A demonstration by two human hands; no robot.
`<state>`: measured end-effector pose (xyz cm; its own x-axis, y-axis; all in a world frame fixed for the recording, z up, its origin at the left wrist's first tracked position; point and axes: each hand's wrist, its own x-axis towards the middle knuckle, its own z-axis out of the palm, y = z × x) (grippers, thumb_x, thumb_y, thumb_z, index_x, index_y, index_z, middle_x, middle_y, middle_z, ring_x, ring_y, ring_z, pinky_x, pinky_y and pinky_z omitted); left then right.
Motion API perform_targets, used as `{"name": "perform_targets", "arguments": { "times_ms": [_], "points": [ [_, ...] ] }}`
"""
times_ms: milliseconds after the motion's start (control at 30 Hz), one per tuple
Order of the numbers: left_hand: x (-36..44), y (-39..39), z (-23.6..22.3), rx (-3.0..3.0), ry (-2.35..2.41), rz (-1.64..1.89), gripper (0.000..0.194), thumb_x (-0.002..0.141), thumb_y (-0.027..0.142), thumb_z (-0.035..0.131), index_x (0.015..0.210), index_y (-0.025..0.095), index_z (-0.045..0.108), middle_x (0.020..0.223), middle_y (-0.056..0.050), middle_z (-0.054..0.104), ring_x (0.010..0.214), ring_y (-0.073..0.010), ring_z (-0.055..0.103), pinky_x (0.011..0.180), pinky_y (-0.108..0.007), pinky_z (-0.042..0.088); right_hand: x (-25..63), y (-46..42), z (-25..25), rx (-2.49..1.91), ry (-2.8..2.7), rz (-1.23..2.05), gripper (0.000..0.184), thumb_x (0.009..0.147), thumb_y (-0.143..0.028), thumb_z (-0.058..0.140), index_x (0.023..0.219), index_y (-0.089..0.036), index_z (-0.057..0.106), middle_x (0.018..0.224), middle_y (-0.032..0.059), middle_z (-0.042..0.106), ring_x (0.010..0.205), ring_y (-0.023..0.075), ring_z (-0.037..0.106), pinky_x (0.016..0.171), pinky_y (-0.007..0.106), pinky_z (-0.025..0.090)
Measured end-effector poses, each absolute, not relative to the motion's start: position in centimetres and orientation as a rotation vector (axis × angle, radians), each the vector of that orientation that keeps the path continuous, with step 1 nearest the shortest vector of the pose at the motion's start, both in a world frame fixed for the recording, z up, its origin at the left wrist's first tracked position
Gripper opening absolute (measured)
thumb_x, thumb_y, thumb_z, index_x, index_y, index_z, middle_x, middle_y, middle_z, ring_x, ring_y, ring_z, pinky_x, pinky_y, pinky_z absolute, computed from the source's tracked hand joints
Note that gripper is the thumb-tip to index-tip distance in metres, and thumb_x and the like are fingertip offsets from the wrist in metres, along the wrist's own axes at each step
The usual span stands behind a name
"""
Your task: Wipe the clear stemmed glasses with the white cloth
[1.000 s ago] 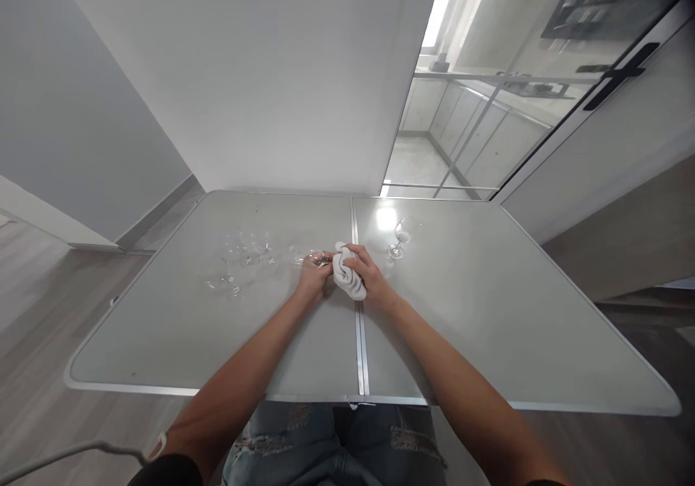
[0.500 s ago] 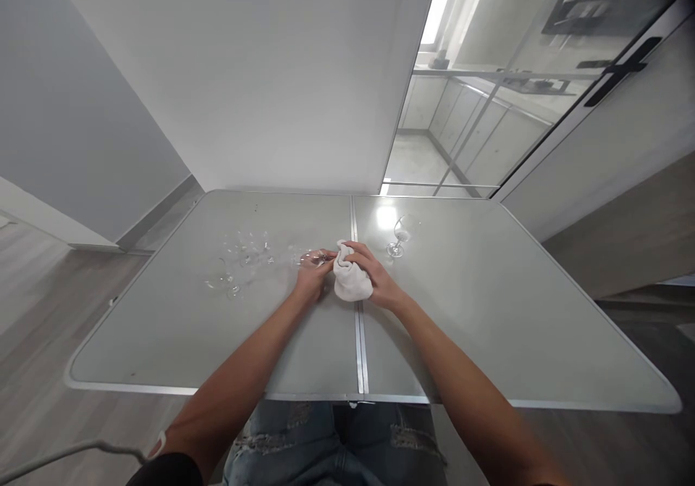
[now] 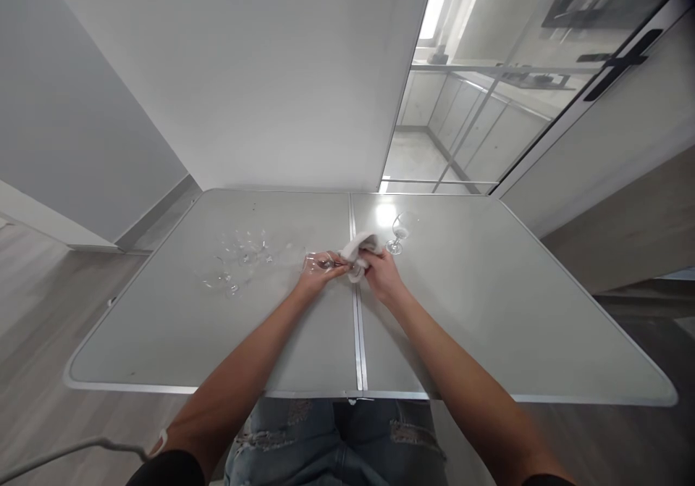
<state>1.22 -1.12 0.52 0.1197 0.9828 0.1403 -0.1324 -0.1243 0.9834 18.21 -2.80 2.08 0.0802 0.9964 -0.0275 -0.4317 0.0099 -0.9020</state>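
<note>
My left hand (image 3: 320, 269) is closed around a clear stemmed glass (image 3: 313, 260), which lies sideways with its bowl to the left. A white cloth (image 3: 363, 245) is bunched in my right hand (image 3: 381, 270) against the foot end of that glass. The foot is partly hidden by the cloth and fingers. Both hands are above the middle of the table. Just beyond my right hand, another stemmed glass (image 3: 398, 234) stands upright on the table. To the left of my left hand is a group of several clear glasses (image 3: 247, 250), hard to separate from one another.
The pale folding table (image 3: 478, 312) has a metal seam (image 3: 358, 348) down its middle and a metal rim. A white wall (image 3: 244, 80) rises behind it, with a glass door (image 3: 461, 116) at the back right. A cable (image 3: 70, 448) runs to my left arm.
My right hand has turned, and the cloth has shifted from a hanging bundle to a folded wad at the glass's foot. My left hand and the glass have moved slightly right.
</note>
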Motion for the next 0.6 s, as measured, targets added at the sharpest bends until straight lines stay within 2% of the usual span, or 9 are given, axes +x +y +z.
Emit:
{"name": "perform_targets", "arguments": {
  "times_ms": [67,167,267,400,500,600],
  "points": [
    [1.2,-1.1,0.6,1.24,0.95,1.223,0.033,0.058,0.041,0.091,0.073,0.017,0.075,0.079,-0.007,0.075,0.076,-0.0225,0.071,0.075,-0.037,0.058,18.5,-3.0,2.7,-0.942,-0.815,1.161,0.013,0.074,-0.027,0.075,0.083,-0.021,0.067,0.087,0.0,0.07,0.083,0.018,0.063,0.076,0.03,0.05],
    [1.1,-0.8,0.5,1.187,0.933,1.203,0.038,0.059,0.043,0.091,0.082,0.017,0.074,0.074,-0.005,0.073,0.071,-0.0207,0.071,0.075,-0.037,0.058,19.0,-3.5,3.8,-0.956,-0.972,0.892,0.015,0.074,-0.021,0.072,0.086,-0.023,0.064,0.105,0.0007,0.069,0.1,0.0186,0.06,0.09,0.029,0.047],
    [1.2,-0.7,0.4,1.202,0.863,1.129,0.048,0.061,0.046,0.09,0.092,0.017,0.068,0.071,-0.003,0.072,0.065,-0.0196,0.07,0.069,-0.034,0.057,18.8,-3.8,4.2,-0.93,-0.995,0.844,0.021,0.075,-0.017,0.065,0.094,-0.025,0.059,0.108,0.0004,0.067,0.103,0.0176,0.058,0.093,0.03,0.045],
    [1.6,-0.8,0.1,1.242,0.806,1.032,0.053,0.063,0.051,0.087,0.093,0.017,0.06,0.069,-0.001,0.07,0.062,-0.0176,0.068,0.063,-0.028,0.053,17.9,-4.2,3.7,-0.929,-1.047,0.86,0.022,0.068,-0.011,0.062,0.086,-0.024,0.06,0.123,0.0026,0.06,0.109,0.0182,0.056,0.092,0.029,0.044],
    [1.9,-1.2,-0.1,1.329,0.746,0.875,0.052,0.066,0.05,0.086,0.094,0.015,0.058,0.071,-0.001,0.068,0.065,-0.0168,0.066,0.064,-0.027,0.051,17.3,-4.3,3.3,-0.903,-1.011,1.019,0.028,0.07,-0.017,0.063,0.096,-0.027,0.059,0.11,0.0009,0.061,0.094,0.0173,0.059,0.078,0.028,0.048],
    [1.8,-1.8,0.1,1.452,0.692,0.755,0.044,0.075,0.047,0.079,0.097,0.015,0.058,0.078,-0.002,0.067,0.072,-0.0166,0.066,0.069,-0.028,0.051,17.4,-4.2,3.3,-0.802,-0.868,1.26,0.03,0.083,-0.036,0.057,0.112,-0.03,0.054,0.096,0.0,0.063,0.079,0.018,0.061,0.069,0.031,0.051]
  ]
}}
